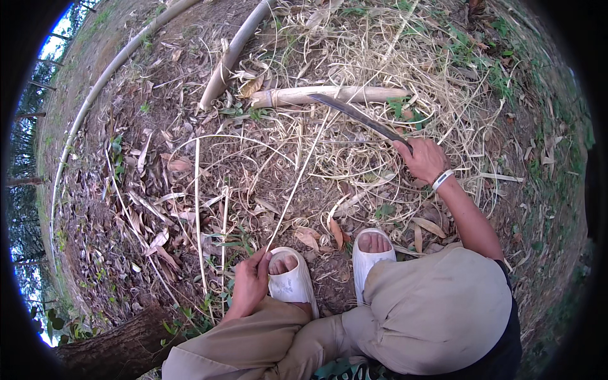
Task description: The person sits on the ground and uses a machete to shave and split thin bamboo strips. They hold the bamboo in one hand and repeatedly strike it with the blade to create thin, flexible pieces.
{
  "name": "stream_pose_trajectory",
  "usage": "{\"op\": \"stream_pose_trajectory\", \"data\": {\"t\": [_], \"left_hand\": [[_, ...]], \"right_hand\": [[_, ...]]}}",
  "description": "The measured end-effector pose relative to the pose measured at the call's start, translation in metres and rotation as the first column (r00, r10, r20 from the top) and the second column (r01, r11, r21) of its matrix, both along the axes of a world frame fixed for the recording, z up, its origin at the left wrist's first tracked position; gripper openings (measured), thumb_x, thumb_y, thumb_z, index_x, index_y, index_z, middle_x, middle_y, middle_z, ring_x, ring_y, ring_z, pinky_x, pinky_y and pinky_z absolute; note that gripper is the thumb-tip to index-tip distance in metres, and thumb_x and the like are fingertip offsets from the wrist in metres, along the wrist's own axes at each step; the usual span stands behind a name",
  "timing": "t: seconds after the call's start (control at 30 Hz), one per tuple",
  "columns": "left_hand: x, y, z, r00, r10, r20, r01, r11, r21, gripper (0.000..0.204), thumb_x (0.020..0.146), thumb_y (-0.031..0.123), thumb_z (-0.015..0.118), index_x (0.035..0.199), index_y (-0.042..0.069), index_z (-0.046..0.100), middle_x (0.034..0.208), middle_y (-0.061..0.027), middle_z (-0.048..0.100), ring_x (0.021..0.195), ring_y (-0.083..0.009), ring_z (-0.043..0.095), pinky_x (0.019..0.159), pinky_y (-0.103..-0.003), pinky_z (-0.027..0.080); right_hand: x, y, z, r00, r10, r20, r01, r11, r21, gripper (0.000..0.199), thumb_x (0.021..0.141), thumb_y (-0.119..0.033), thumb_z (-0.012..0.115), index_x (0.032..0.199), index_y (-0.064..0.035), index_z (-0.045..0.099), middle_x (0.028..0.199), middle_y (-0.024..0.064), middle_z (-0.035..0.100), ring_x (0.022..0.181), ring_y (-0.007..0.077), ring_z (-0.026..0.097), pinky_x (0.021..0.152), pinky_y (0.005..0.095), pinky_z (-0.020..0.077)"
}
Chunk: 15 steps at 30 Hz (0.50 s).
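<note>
- Thin pale strip (296, 183): nearly straight, slanting over the ground (330, 288) from beside the left slipper (292, 286) toward a pale pole section (297, 97).
- Left hand (249, 283): fingers pinched together on the strip's near end.
- Right hand (423, 158): fingers wrapped around the handle of a long dark knife (360, 116), its blade tip overlapping the pole section in view; contact unclear.
- Beyond: curled shavings (373, 152), dry leaves (179, 163).

The dark-bladed knife (361, 116) has its handle largely concealed by the right hand (423, 158), the pale strip (299, 180) its near end by the left hand (251, 278), and the upper edge truncates a thick pole (236, 55).
</note>
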State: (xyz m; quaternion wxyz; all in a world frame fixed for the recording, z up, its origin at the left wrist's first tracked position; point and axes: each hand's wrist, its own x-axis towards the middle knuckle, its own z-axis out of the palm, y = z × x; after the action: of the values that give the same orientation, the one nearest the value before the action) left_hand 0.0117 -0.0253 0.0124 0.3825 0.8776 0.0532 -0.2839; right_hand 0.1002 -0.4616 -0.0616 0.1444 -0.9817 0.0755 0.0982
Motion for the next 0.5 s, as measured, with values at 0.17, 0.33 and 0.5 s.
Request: {"op": "stream_pose_trajectory", "data": {"t": [0.17, 0.33, 0.5], "left_hand": [[-0.011, 0.012, -0.009, 0.997, -0.008, 0.08, 0.009, 1.0, -0.014, 0.024, 0.096, 0.012, 0.055, 0.111, -0.004, 0.066, 0.065, -0.0235, 0.059, 0.049, -0.0182, 0.05, 0.052, -0.035, 0.044], [-0.006, 0.009, -0.008, 0.998, -0.04, 0.051, 0.037, 0.998, 0.052, 0.024, 0.096, 0.012, 0.056, 0.108, -0.006, 0.065, 0.064, -0.024, 0.057, 0.048, -0.0212, 0.051, 0.05, -0.037, 0.042], [-0.015, 0.017, -0.013, 0.995, 0.015, 0.101, -0.018, 0.999, 0.031, 0.021, 0.096, 0.011, 0.055, 0.105, -0.005, 0.065, 0.064, -0.0242, 0.056, 0.048, -0.0269, 0.051, 0.05, -0.038, 0.041]], "right_hand": [[-0.013, 0.039, 0.02, 0.951, 0.296, -0.092, -0.295, 0.955, 0.026, 0.06, 0.094, -0.057, 0.045, 0.079, -0.0026, 0.066, 0.062, 0.0207, 0.062, 0.065, 0.0401, 0.065, 0.063, 0.0495, 0.0524], [0.01, 0.004, 0.001, 0.999, 0.016, -0.035, -0.015, 0.999, 0.038, 0.062, 0.096, -0.057, 0.041, 0.09, -0.001, 0.067, 0.064, 0.0221, 0.063, 0.07, 0.0416, 0.066, 0.067, 0.0491, 0.0531], [0.002, 0.034, 0.031, 0.925, 0.349, -0.153, -0.358, 0.933, -0.041, 0.059, 0.097, -0.055, 0.041, 0.095, -0.0007, 0.065, 0.063, 0.0229, 0.062, 0.069, 0.0417, 0.065, 0.066, 0.0506, 0.0525]]}}
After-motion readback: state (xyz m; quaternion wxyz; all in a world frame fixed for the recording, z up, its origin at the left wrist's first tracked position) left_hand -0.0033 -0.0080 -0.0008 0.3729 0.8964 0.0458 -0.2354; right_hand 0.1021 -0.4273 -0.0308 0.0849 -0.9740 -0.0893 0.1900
